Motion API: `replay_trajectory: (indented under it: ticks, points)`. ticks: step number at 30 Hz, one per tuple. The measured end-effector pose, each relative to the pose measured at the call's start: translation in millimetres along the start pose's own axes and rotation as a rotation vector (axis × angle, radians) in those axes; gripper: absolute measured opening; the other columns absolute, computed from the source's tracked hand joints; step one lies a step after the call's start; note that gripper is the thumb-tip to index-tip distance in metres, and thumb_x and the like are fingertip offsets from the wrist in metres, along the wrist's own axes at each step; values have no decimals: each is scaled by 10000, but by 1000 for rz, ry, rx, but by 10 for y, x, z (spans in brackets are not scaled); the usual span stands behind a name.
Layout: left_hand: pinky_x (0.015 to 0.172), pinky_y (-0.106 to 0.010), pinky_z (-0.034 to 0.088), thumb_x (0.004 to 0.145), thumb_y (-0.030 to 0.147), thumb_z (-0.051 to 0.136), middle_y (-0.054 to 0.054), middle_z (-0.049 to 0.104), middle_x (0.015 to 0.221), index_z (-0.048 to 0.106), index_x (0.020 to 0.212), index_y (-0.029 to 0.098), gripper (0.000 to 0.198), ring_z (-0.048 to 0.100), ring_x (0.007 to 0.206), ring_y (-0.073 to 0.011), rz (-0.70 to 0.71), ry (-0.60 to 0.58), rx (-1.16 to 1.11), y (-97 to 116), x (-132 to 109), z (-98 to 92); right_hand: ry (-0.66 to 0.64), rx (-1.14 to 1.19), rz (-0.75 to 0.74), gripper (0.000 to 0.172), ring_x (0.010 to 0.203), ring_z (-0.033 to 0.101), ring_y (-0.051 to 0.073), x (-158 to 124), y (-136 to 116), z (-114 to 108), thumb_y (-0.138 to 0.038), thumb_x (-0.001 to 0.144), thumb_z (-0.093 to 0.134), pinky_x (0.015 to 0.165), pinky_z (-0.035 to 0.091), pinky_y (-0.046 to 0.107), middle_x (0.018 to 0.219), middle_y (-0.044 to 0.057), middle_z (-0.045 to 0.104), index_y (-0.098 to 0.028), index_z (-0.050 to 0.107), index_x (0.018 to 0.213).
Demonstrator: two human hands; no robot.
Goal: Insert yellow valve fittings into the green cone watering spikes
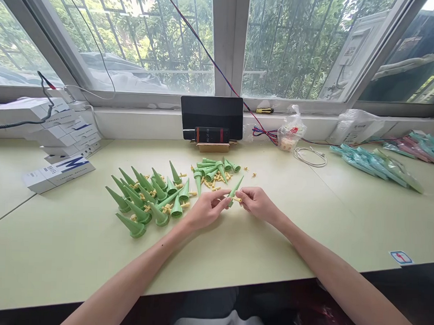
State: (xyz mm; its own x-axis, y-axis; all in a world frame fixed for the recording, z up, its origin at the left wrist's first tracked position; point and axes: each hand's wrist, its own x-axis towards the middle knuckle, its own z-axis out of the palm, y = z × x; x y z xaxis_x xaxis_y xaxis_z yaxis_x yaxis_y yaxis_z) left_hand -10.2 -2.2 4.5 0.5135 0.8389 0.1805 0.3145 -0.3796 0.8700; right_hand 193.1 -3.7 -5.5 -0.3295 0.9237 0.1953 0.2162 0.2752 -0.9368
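Between my two hands, a green plastic cone (236, 187) is held with its tip pointing up and away to the right. My left hand (208, 209) is closed on the cone's lower part. In the fingers of my right hand (257, 202) is a small yellow plastic piece (237, 200), up against the side of the cone; whether it is seated in the cone I cannot tell. Left of my hands stands a spread of green cones (139, 214), several with yellow pieces at their sides. Just beyond my hands lies a pile of green cones (205, 168) and loose yellow pieces (211, 184).
White boxes (65, 127) are stacked at the left. A phone (212, 135) leans against a dark tablet (212, 114) at the back. Farther right are a plastic bag (292, 130), a coiled white cable (310, 157) and teal packaged items (371, 164). The table's front edge (211, 290) runs below my arms.
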Motion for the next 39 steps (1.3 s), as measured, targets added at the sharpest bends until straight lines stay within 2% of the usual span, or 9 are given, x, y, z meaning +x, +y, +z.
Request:
replay_trajectory:
  ticks: [7,13,18,23,28,32,35,39]
  points:
    - [624,-231,464,956,449,470,-38,674,804,708,1012,160,379,619,702,-146,-6,-53,46,7,-2,-35,-14,-120,-27,476,516,363,101,-6,-45,-2,-535,896,558,521,319,250,534,-31,451,-185,470,585]
    - [519,-218,348,955,419,462,6,537,641,715,871,138,386,448,565,-99,-23,-96,91,31,-5,-59,-53,-201,-60,459,550,370,106,-18,-45,-15,-513,914,538,540,309,252,583,-13,503,-170,519,608]
    - [509,-223,328,942,426,480,16,481,630,710,840,129,390,402,560,-95,-47,-105,75,16,0,-57,-70,-226,-84,477,546,311,97,-30,-22,-15,-518,915,534,523,274,247,555,-41,390,-175,463,591]
    - [529,-224,367,930,416,489,11,505,642,685,799,133,368,444,574,-105,-72,-80,53,39,1,-49,-48,-208,-84,468,544,292,94,-25,-27,-18,-523,905,557,519,263,246,551,-50,356,-172,484,605]
    - [548,-223,384,928,401,483,15,503,625,644,743,148,352,494,587,-113,-71,-34,45,86,1,-46,-8,-195,-107,380,572,390,104,-24,-44,-11,-510,919,557,546,318,247,652,-18,531,-171,572,748]
    - [561,-223,403,936,425,475,5,548,650,651,768,154,364,520,598,-114,-63,-2,26,87,0,-37,53,-199,-100,355,568,445,108,-19,-56,-8,-535,911,560,555,354,250,719,-6,579,-185,565,851]
    - [535,-220,392,936,449,472,4,539,630,654,781,155,379,519,589,-114,-53,22,3,76,-2,-25,80,-203,-57,414,555,488,123,-14,-47,-12,-578,893,567,563,388,253,698,-17,597,-195,555,1049]
    - [509,-216,373,936,472,473,15,507,592,653,786,155,395,490,556,-105,-67,28,-48,78,-8,-13,7,-211,17,512,564,559,141,-14,-40,-19,-612,931,478,609,439,261,656,-21,626,-198,516,1230]
